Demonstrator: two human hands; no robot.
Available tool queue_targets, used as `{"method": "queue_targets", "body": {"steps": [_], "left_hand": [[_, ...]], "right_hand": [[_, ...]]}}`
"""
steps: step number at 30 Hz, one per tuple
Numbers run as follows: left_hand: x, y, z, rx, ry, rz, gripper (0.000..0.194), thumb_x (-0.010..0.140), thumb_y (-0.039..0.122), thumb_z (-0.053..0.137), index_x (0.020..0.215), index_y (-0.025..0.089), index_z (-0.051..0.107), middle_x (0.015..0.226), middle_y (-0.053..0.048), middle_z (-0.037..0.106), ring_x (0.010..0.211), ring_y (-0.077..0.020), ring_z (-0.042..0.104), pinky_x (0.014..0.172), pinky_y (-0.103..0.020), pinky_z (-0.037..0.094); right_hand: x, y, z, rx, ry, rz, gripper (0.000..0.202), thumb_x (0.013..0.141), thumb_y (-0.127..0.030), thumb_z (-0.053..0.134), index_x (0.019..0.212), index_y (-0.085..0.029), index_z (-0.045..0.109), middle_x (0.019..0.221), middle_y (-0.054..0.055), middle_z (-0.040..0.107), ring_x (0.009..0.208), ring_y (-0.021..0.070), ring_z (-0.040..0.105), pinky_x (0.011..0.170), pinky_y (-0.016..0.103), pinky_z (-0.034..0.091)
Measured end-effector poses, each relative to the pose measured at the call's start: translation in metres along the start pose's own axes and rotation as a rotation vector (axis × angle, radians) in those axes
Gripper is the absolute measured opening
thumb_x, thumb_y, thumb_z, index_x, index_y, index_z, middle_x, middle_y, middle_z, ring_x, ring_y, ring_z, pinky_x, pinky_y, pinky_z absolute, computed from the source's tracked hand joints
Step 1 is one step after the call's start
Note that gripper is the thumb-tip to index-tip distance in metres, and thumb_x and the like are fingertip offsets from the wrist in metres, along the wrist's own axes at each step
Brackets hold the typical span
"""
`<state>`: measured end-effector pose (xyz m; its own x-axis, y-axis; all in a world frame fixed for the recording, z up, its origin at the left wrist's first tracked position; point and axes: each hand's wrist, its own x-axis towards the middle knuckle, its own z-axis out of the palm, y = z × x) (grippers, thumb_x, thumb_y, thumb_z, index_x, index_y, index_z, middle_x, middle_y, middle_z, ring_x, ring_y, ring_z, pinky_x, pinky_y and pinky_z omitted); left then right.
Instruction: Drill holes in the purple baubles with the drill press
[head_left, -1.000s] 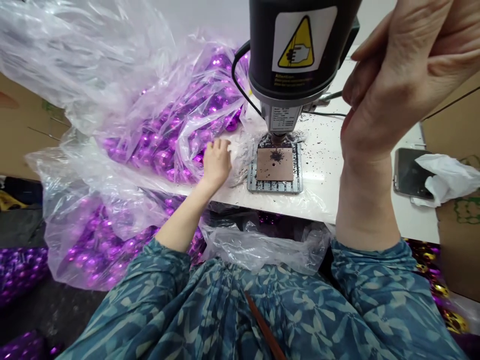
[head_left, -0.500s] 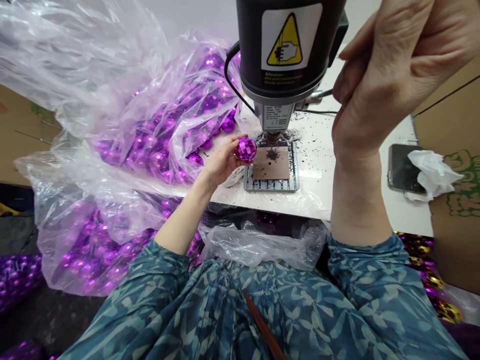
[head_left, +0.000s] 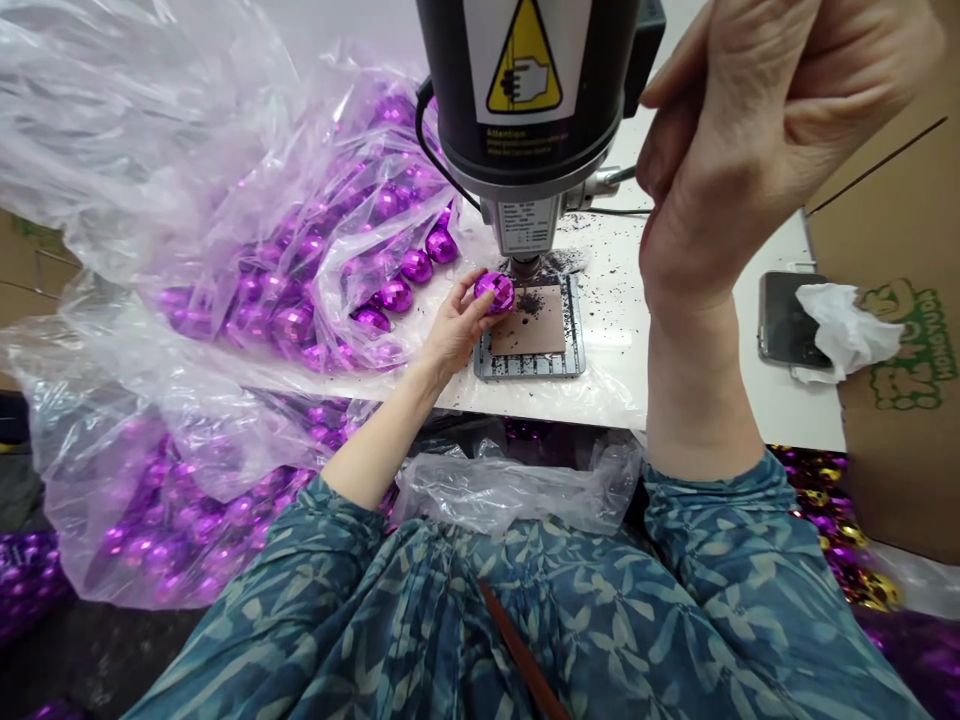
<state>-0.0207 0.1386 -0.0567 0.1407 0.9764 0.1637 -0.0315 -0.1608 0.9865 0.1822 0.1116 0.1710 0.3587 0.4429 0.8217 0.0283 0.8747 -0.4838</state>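
In the head view, my left hand (head_left: 459, 322) is closed around a shiny purple mirror ball (head_left: 494, 291), fingers at its left and lower side. The ball is beside the drill press chuck (head_left: 525, 268), above the left part of a brown board (head_left: 536, 340) on the slotted metal base (head_left: 530, 368). My right hand (head_left: 750, 150), raised at the upper right, is closed at the end of the drill press lever (head_left: 622, 175); its grip end is hidden in the fingers. The black drill press (head_left: 525, 150) bears a yellow warning label. Dark shavings dot the board.
Clear plastic bags (head_left: 150, 150) full of purple mirror balls cover the left side. Several loose balls (head_left: 416, 266) lie on the white table (head_left: 611, 345). At right are a phone (head_left: 787, 320), a crumpled tissue (head_left: 855, 330) and a cardboard box (head_left: 892, 470).
My left hand has brought the mirror ball closer to the chuck, over the board. The view has shifted slightly, and my right hand stays closed on the lever.
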Motion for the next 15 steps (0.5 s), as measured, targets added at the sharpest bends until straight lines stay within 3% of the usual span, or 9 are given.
{"method": "queue_targets", "body": {"steps": [4, 9, 15], "left_hand": [[-0.003, -0.005, 0.007, 0.070, -0.040, 0.056, 0.069, 0.096, 0.070, 0.089, 0.148, 0.030, 0.068, 0.131, -0.011, 0.085, 0.117, -0.0266, 0.086, 0.100, -0.042, 0.073], [-0.007, -0.008, 0.012, 0.136, -0.071, 0.055, 0.072, 0.092, 0.066, 0.093, 0.148, 0.028, 0.069, 0.131, -0.012, 0.085, 0.114, -0.0253, 0.085, 0.099, -0.041, 0.073], [-0.006, -0.010, 0.014, 0.229, -0.049, 0.101, 0.070, 0.089, 0.056, 0.098, 0.144, 0.026, 0.070, 0.133, -0.012, 0.085, 0.117, -0.0274, 0.084, 0.099, -0.041, 0.071]], "right_hand": [[-0.002, -0.001, -0.001, -0.104, -0.013, 0.026, 0.071, 0.076, -0.083, 0.064, 0.056, -0.016, 0.056, 0.050, -0.006, 0.051, 0.047, -0.0082, 0.045, 0.053, 0.006, 0.034], [-0.001, -0.004, -0.001, -0.220, -0.025, 0.000, 0.074, 0.084, -0.084, 0.052, 0.055, -0.015, 0.055, 0.051, -0.005, 0.050, 0.047, -0.0101, 0.044, 0.052, 0.003, 0.031], [0.001, -0.007, -0.001, -0.108, -0.040, 0.040, 0.071, 0.084, -0.078, 0.060, 0.053, -0.014, 0.053, 0.047, -0.006, 0.045, 0.045, -0.0117, 0.041, 0.052, 0.000, 0.027]]}}
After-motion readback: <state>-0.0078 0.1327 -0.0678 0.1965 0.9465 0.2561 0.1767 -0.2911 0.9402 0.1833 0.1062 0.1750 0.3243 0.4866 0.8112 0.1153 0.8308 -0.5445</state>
